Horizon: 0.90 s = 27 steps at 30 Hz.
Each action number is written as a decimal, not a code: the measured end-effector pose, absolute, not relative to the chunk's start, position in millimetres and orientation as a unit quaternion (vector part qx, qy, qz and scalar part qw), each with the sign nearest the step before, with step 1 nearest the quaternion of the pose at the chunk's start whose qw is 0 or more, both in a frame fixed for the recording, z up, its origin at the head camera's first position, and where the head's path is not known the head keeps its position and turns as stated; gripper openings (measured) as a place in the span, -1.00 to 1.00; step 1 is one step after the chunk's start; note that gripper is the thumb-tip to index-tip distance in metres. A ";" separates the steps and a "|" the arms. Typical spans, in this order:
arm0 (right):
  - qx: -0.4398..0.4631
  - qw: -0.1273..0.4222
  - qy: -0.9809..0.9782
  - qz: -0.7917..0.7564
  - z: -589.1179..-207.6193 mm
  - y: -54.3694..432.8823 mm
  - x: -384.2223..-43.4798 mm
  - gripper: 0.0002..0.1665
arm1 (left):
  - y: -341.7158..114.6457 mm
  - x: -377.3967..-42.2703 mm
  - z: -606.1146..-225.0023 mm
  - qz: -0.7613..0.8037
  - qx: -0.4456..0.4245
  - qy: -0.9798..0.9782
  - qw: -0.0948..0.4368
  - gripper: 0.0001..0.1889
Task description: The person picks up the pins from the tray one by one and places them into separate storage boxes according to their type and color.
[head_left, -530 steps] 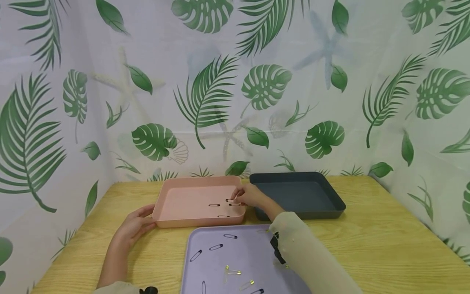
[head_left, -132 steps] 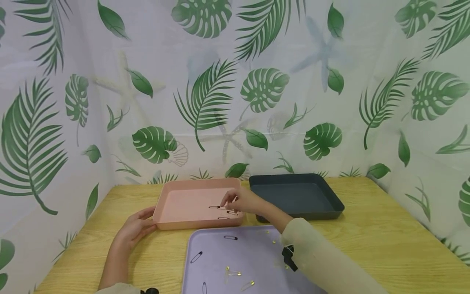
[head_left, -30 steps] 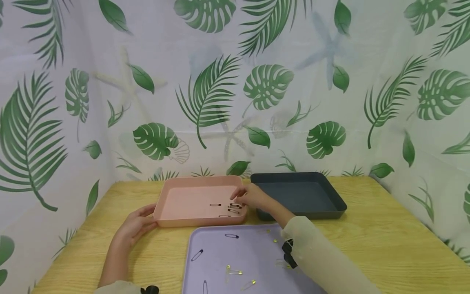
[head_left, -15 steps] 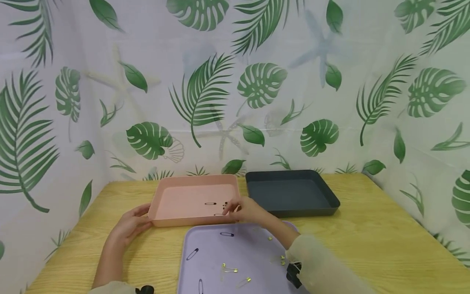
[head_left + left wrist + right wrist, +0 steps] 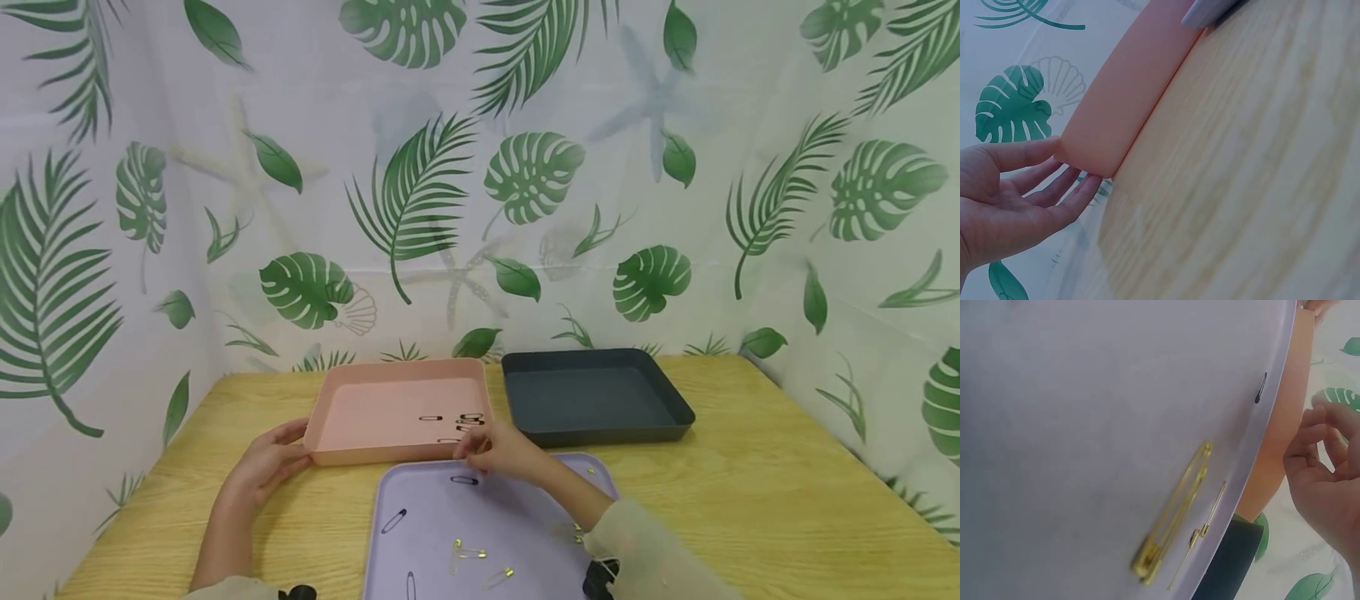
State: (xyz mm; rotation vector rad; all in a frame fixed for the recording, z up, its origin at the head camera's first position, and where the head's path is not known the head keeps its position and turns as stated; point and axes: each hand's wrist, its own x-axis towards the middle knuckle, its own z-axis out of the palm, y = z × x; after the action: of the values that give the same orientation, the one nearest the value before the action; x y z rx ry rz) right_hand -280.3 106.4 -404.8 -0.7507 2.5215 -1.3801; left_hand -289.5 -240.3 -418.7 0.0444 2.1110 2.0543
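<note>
Head view. Left hand (image 5: 266,462): fingers straight, laid against near-left corner of pink tray (image 5: 330,421), likely to steady it; grips nothing. Right hand (image 5: 501,450): hovers over far edge of lilac tray (image 5: 420,542), just above a black safety pin (image 5: 463,480); fingers curled in, nothing seen between them. Pink tray: smooth matte plastic, rounded corners, raised rim; holds cluster of black pins (image 5: 468,421) near its right side. Dark tray (image 5: 675,412): same shape, right of pink, nothing seen inside. Lilac tray: nearest the person, flat; mixed black pins & gold pins (image 5: 468,551) scattered. Table (image 5: 787,492): pale wood grain. Backdrop: leaf-print sheet.

Left wrist view. Left hand (image 5: 1004,200): palm up-ish, fingers (image 5: 1079,190) extended, tips touching pink tray corner (image 5: 1125,103). Tray wall smooth, curved. Table grain blurred.

Right wrist view. Right hand (image 5: 1329,475): fingers bent toward palm, not closed on anything visible. Lilac tray surface (image 5: 1085,425) matte, faintly speckled. Gold pins (image 5: 1175,506): thin wire, shiny, one shut, one sprung open. Black pin (image 5: 1260,387) near tray edge, apart from hand.
</note>
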 end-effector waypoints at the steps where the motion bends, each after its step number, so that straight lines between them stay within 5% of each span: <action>1: -0.252 0.084 0.847 -0.460 -405.6 107.0 -280.1 -0.91 | -240.0 -289.4 -418.7 0.694 0.015 0.713 0.098 -0.41; 19: -0.253 0.057 0.876 -0.406 -417.2 116.1 -280.4 -0.93 | -250.1 -295.5 -429.2 0.720 0.061 0.685 0.091 -0.35; 27: -0.263 0.050 0.878 -0.397 -423.1 114.0 -281.0 -0.93 | -239.5 -289.0 -416.1 0.696 0.017 0.712 0.093 -0.41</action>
State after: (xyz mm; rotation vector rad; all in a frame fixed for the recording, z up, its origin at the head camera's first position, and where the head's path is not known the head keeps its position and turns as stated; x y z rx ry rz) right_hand -281.0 114.0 -423.1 -0.8011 2.6743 -1.2087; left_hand -289.0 -239.5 -416.1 0.0505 2.1130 2.0642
